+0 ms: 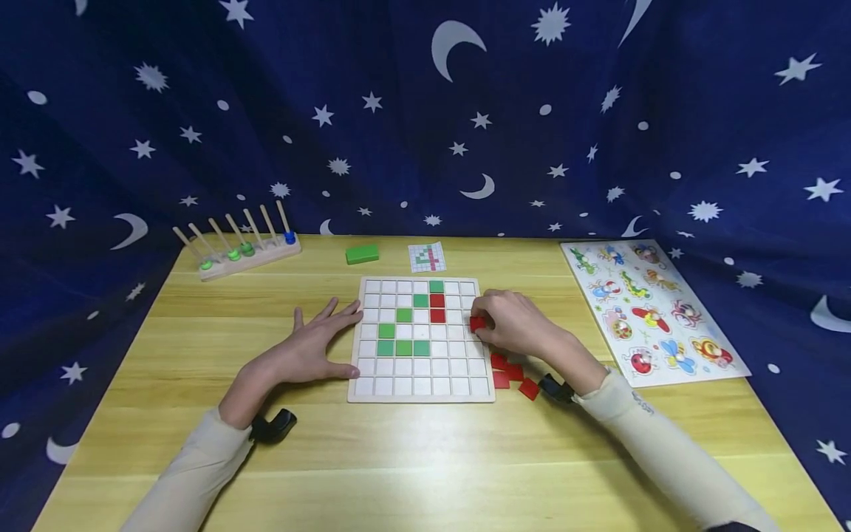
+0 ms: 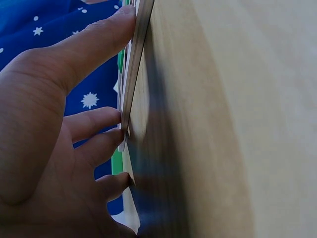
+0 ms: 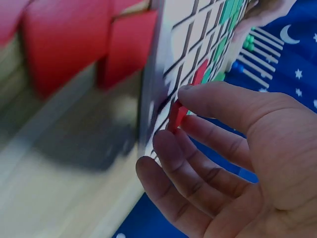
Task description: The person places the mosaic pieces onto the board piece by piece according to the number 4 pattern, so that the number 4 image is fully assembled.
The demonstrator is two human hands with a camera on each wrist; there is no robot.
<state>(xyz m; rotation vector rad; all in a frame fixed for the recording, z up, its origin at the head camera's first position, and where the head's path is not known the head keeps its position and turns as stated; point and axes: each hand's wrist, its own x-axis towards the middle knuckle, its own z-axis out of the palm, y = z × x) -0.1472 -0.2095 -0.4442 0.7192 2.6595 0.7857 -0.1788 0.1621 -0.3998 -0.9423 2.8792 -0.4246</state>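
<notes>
Red square tile [image 1: 476,323] sits pinched in my right hand [image 1: 515,324] at the right edge of the white gridded wooden board [image 1: 422,384], centred on the pale wooden table [image 1: 425,458]. My left hand [image 1: 318,346] lies flat, fingers spread, against the board's left edge. Loose red tiles [image 1: 512,373] lie just beside the board's right side.

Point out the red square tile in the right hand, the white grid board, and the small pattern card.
Red square tile [image 1: 476,323], head view, its exposed face.
White wooden grid board [image 1: 422,386], head view, bare bottom row.
Small pattern card [image 1: 427,257], head view, its centre.
</notes>
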